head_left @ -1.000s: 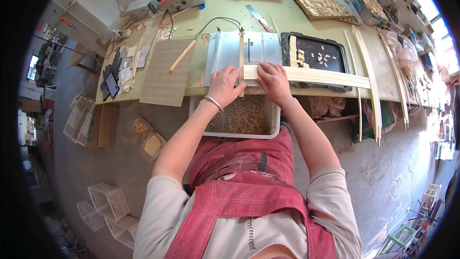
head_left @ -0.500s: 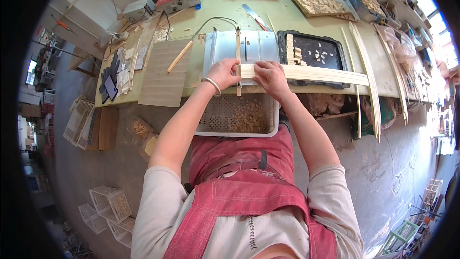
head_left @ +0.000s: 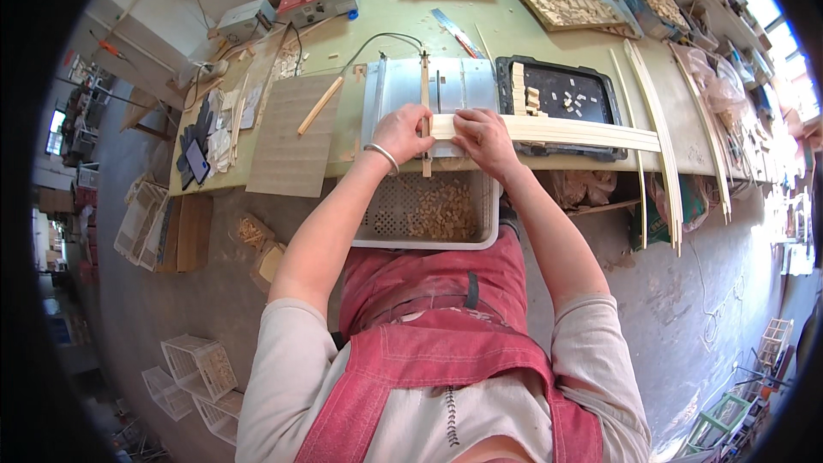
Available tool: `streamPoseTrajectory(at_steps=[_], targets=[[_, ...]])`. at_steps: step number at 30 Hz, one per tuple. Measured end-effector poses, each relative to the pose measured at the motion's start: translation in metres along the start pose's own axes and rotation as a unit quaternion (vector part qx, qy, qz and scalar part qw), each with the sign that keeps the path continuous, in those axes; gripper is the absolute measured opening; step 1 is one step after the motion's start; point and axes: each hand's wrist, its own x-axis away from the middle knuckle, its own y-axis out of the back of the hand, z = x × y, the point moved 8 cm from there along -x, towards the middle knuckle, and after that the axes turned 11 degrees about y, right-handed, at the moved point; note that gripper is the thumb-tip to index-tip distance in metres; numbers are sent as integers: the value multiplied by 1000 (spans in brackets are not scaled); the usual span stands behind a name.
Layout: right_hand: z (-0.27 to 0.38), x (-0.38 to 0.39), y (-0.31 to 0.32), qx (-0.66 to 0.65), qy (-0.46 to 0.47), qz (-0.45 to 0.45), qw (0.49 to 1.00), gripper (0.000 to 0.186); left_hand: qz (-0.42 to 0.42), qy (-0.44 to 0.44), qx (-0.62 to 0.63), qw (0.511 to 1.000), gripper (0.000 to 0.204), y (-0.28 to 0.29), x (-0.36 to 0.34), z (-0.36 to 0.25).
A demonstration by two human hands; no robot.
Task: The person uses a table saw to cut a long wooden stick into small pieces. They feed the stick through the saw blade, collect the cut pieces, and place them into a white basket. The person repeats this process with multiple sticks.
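Note:
My right hand (head_left: 484, 139) is closed over a bundle of long, pale wooden strips (head_left: 583, 133), pressing near their left end. The strips run out to the right across a black tray. My left hand (head_left: 401, 132) is closed, its fingertips pinching a narrow wooden bar (head_left: 425, 86) right beside the strip ends. This bar lies crosswise on a silvery metal plate (head_left: 467, 77) and juts past the bench's near edge. A dark slot (head_left: 440, 90) shows in the plate, just right of the bar. My fingers hide the exact contact.
Below the bench edge, a white perforated basket (head_left: 377, 238) holds many small wood pieces. The black tray (head_left: 591, 73) carries stacked and loose blocks. Long strips (head_left: 656, 111) overhang the bench at right. Left lie a brown board (head_left: 296, 133), a phone (head_left: 198, 161) and dark gloves (head_left: 202, 124).
The wooden bar and my left hand have shifted slightly toward me. My right hand keeps its hold on the strips, almost unmoved.

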Motion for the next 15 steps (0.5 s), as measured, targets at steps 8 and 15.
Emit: streamPoseTrajectory(at_steps=[8,15], targets=[[-8,-10,-8,-10,2,-12,1000,34,-14,-7,-13,1000,44,2,-13,8],[-16,-16,-3,-12,-11,-6,1000,34,-12,4,20,1000,43,4,-22,6]])
